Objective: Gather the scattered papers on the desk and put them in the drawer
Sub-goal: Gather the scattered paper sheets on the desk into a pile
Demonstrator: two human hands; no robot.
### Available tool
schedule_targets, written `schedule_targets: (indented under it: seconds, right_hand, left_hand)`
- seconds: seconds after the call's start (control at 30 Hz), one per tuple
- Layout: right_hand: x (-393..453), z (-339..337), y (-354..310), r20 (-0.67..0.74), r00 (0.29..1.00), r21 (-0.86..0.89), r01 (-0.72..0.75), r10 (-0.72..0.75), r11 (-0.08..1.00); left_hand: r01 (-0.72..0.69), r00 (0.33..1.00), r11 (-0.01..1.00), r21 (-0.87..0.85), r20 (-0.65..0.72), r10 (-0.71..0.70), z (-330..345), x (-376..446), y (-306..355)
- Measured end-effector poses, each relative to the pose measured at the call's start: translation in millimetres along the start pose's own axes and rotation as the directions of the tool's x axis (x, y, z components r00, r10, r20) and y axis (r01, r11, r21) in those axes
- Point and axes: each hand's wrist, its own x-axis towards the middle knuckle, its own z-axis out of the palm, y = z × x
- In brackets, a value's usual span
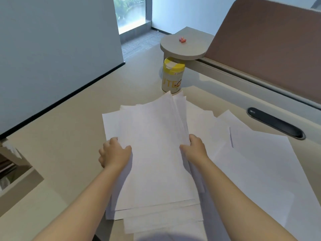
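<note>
A loose stack of white papers [154,153] lies fanned out on the beige desk [73,136] in front of me. My left hand [113,153] grips the stack's left edge and my right hand [195,147] grips its right edge, thumbs on top. More white sheets [257,164] lie spread flat to the right, partly under the stack. At the far left, below the desk edge, an open drawer or compartment [12,171] shows; its inside is dark and hard to read.
A yellow-lidded canister [172,75] stands just beyond the papers, under a round raised shelf [184,47] holding small pink items. A brown divider panel [271,42] runs along the right. A black oval cable port [276,123] sits in the desk.
</note>
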Motion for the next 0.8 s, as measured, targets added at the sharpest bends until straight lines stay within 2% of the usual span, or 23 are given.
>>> schedule_targets:
  seconds: [0.07, 0.2, 0.3, 0.4, 0.47, 0.53, 0.6, 0.7, 0.8]
  right_hand:
    - [5.2, 7.7, -7.4, 0.053, 0.998, -0.043, -0.021, 0.023, 0.999]
    - [4.0, 25.8, -18.5, 0.181, 0.983, 0.097, -0.040, 0.022, 0.994]
    - [-0.5, 39.5, -26.8, 0.192, 0.981, 0.184, -0.059, 0.023, 0.981]
    - [-5.6, 46.1, -36.5, 0.199, 0.978, 0.127, 0.032, -0.057, 0.991]
    - [-11.2, 43.2, -41.1, 0.183, 0.978, 0.193, 0.060, -0.096, 0.979]
    - [-14.9, 34.5, -40.8, 0.122, 0.988, 0.331, 0.046, -0.091, 0.942]
    - [-17.8, 21.1, -37.4, 0.087, 0.995, 0.466, 0.009, -0.055, 0.885]
    - [-23.5, -2.5, -27.3, 0.107, 0.994, 0.539, -0.038, -0.024, 0.841]
    - [-35.1, -29.3, -8.7, 0.127, 0.992, 0.564, -0.064, -0.009, 0.823]
  left_hand:
    - [0.078, 0.997, 0.996, -0.051, 0.003, -0.078, -6.8, 5.2, -8.2]
    - [0.136, 0.991, 0.945, -0.299, 0.033, -0.132, -15.5, 24.3, -25.1]
    - [0.177, 0.984, 0.891, -0.419, 0.056, -0.169, -25.1, 30.9, -35.1]
    - [0.185, 0.981, 0.862, -0.473, 0.040, -0.188, -38.2, 31.9, -42.4]
    - [0.143, 0.987, 0.844, -0.518, 0.011, -0.160, -46.5, 26.8, -41.8]
    - [0.100, 0.994, 0.799, -0.593, 0.023, -0.108, -54.9, 15.3, -34.1]
    - [0.114, 0.989, 0.741, -0.662, 0.146, -0.022, -62.7, 6.5, -24.7]
    - [0.151, 0.918, 0.794, -0.589, 0.382, 0.108, -64.2, -1.8, -13.2]
    - [0.155, 0.883, 0.752, -0.641, 0.432, 0.186, -53.4, -14.3, -0.1]
